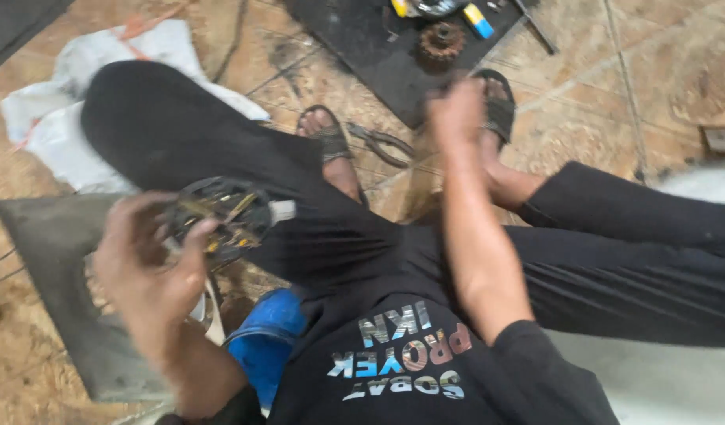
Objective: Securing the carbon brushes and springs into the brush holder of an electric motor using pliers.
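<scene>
Round black wired part [221, 214], probably a motor winding plate with copper-coloured coils and a white plug end, sits in the left hand [146, 264] at about 8 o'clock in the view, held up over the person's left thigh. The left fingers [191, 250] curl around its lower rim and grip it, though motion blur softens the detail.

The right hand [457, 114] is stretched out toward 12 o'clock, hovering near the right sandal [498, 106]; blur hides whether its fingers are spread or closed, so I cannot tell.

As a judgement, the work looks mid-way: the part is out and in hand, while a rusty gear [441, 41] and small tools lie on the black mat [362, 47] at 12 o'clock, not yet touched. Grey pliers [382, 143] lie on the tiled floor [599, 102] between the feet, just short of the right hand.

Room is tight. The crossed legs fill the middle, a grey slab [59, 267] lies under the left hand at 9 o'clock, a blue container [264, 342] sits close to the body at 6 o'clock, and a white sack [63, 118] is at 10 o'clock. Open floor shows mostly toward 2 o'clock.
</scene>
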